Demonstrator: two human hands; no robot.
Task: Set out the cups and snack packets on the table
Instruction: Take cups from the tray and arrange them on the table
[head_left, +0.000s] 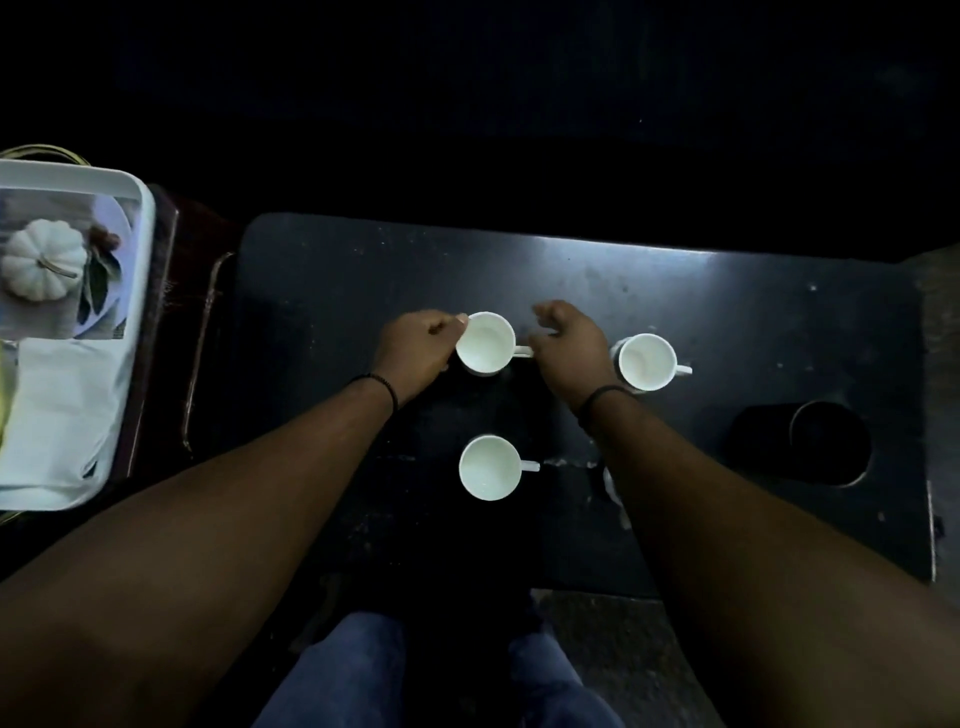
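Far cup (485, 342) upright, handle rightward

Two bare forearms enter from the lower corners, uncovered from the frame edge to the wrist, with no sleeve in view. The left hand (415, 348) is bare; a thin dark band (382, 383), seemingly of small beads, encircles its wrist. The right hand (569, 345) is likewise bare, and a similar thin dark band (602, 396) rings its wrist, lying slightly loose. Whether either band is cord or beads cannot be settled in the dim light. No rings or watch show on the visible fingers. At the bottom centre, two legs in blue denim trousers (343, 670) appear, the fabric faintly creased.
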